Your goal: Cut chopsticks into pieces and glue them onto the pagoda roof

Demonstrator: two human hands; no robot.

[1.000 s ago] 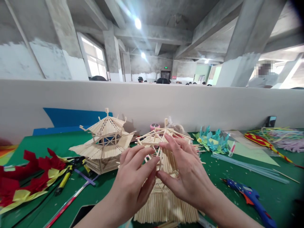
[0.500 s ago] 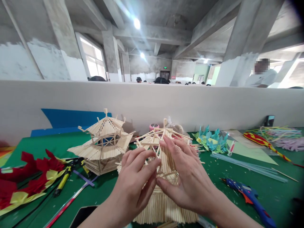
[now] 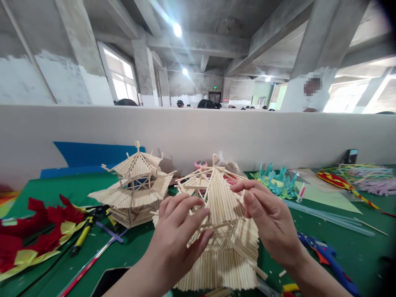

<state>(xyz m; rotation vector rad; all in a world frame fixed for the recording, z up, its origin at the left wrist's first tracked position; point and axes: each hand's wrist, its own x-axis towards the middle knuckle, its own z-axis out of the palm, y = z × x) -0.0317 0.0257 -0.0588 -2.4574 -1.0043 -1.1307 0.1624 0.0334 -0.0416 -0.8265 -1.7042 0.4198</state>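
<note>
In front of me stands a pagoda-like model of pale wooden sticks [image 3: 221, 198], its upper roof partly filled with a panel of sticks. My left hand [image 3: 176, 231] is at the left side of that roof, fingers bent and apart, thumb stretched out, with nothing visible in it. Just off the roof panel's right edge is my right hand [image 3: 272, 218], its index finger and thumb apart; no held object shows, and some fingertips are hidden. To the left is a second stick pagoda [image 3: 134, 185] with fully covered roofs.
A blue glue gun [image 3: 329, 258] lies at the right, with clear bluish glue sticks [image 3: 328, 216] behind it. Teal folded-paper decorations [image 3: 275, 181] sit at the back right. Red and yellow crafted pieces [image 3: 46, 231] occupy the left. A white partition [image 3: 198, 132] bounds the table's far side.
My right hand has moved off the roof panel to the right, uncovering its sticks. My left thumb has spread away from the fingers. A person in the background has moved left.
</note>
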